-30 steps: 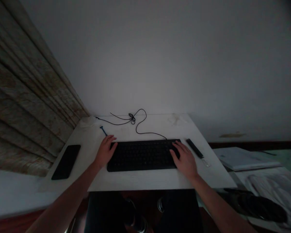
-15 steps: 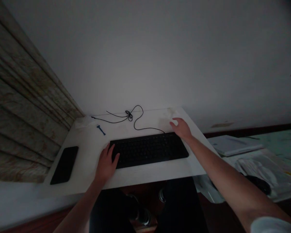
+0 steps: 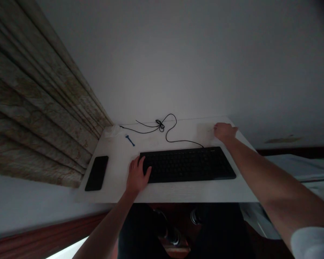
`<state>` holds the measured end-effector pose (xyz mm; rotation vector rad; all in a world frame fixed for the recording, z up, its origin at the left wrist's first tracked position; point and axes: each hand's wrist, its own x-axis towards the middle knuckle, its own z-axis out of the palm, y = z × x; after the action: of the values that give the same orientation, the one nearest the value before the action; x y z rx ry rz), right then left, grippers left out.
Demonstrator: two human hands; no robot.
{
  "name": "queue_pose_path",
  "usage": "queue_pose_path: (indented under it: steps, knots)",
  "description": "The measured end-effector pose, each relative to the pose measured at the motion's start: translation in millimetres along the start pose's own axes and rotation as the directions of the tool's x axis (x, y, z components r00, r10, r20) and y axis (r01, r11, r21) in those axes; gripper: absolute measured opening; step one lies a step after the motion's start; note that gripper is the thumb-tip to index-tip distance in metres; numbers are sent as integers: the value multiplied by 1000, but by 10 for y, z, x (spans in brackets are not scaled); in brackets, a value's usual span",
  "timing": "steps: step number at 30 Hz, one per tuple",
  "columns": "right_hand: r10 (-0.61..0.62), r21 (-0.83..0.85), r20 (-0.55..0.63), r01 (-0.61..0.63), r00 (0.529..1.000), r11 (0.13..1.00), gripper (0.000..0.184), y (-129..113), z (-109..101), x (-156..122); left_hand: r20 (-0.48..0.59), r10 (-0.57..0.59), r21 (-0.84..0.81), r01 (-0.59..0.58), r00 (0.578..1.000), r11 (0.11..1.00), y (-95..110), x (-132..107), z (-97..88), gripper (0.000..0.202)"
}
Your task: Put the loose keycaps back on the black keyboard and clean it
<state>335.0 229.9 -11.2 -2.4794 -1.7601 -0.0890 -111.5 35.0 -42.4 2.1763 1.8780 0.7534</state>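
Note:
A black keyboard (image 3: 183,165) lies on the white desk, its thin black cable (image 3: 175,126) looped and bundled behind it. Over the keyboard's left end rests my left hand (image 3: 137,176), open, with fingers spread and the thumb at the front corner. Beyond the keyboard's right end, near the back right of the desk, my right hand (image 3: 224,131) is closed with its fingers curled. What it pinches, if anything, is too dim to make out. A pale greyish patch (image 3: 204,132) shows on the desktop just left of that hand.
On the desk (image 3: 118,172), a black phone (image 3: 96,173) lies at the left and a small blue tool-like piece (image 3: 130,140) behind. Clear plastic (image 3: 112,131) sits at the back left corner. A patterned curtain (image 3: 43,93) borders the left; pale items (image 3: 291,165) stand lower right.
My right hand has moved off the keyboard's far right corner towards the back right, and its fingers have curled shut. My left hand stays on the keyboard. The view has shifted left.

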Motion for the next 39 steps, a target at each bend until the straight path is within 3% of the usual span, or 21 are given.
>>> queue_pose_path:
  steps: [3, 7, 12, 16, 20, 25, 31, 39]
  knots:
    - [-72, 126, -146, 91, 987, 988, 32, -15, -159, -194, 0, -20, -27, 20, 1000, 999, 2, 10, -8, 55]
    - [-184, 303, -282, 270, 941, 914, 29, 127, -250, -787, -2, -36, -36, 36, 999, 999, 13, 15, -20, 54]
    - [-172, 362, -287, 273, 942, 891, 36, 407, -97, -1627, -22, -42, -100, 40, 999, 994, -16, -28, -68, 50]
    - [-283, 388, -240, 359, 929, 849, 47, 415, 127, -1987, 2, -34, -234, 33, 999, 972, -108, -65, -106, 44]
    - [-235, 351, -148, 273, 961, 896, 57, 206, 216, -2120, 30, -43, -327, 50, 999, 944, -215, -88, -162, 43]
    - [-165, 304, -154, 205, 974, 930, 65, -38, 172, -2114, 144, 85, -269, -43, 986, 962, -347, -182, -300, 53]
    - [-213, 331, -250, 290, 945, 898, 64, -98, 145, -1941, 160, 134, -110, -118, 978, 987, -381, -241, -311, 68]
    - [-224, 218, -106, 243, 969, 945, 68, -146, 176, -1922, 166, 166, -101, -150, 972, 983, -343, -204, -307, 69]
